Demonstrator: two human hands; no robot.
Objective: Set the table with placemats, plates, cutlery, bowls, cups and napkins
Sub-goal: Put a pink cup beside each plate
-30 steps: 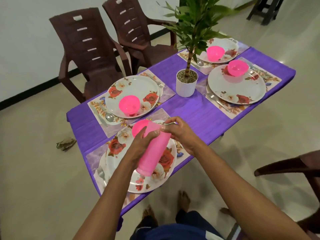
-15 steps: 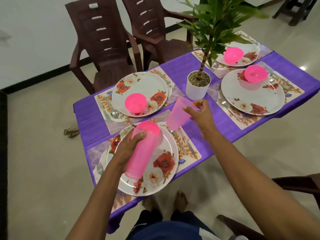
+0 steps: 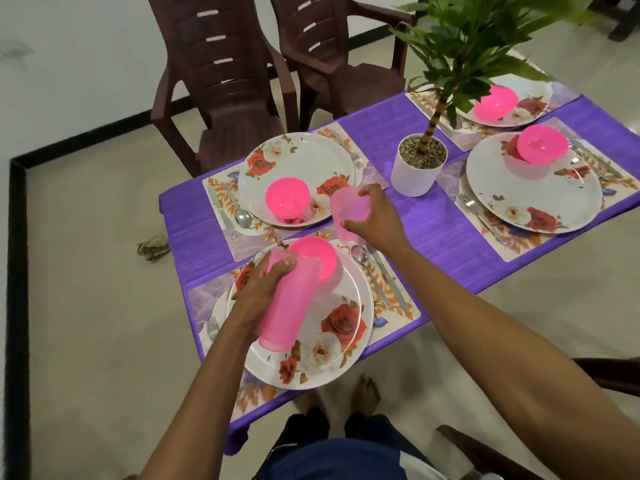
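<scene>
We grip a stack of pink cups [image 3: 289, 299] in our left hand [image 3: 266, 289], fingers curled round it, tilted over the near floral plate [image 3: 332, 341] and its pink bowl [image 3: 317, 258]. Our right hand [image 3: 374, 216] holds a single pink cup [image 3: 348, 211] by its rim between thumb and fingers, at the top of the near placemat [image 3: 401, 306] just beside the spoon [image 3: 362, 258]. We can read no writing or brand on anything.

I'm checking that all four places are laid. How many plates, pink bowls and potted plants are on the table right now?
Plates: 4
Pink bowls: 4
Potted plants: 1
Total: 9
</scene>
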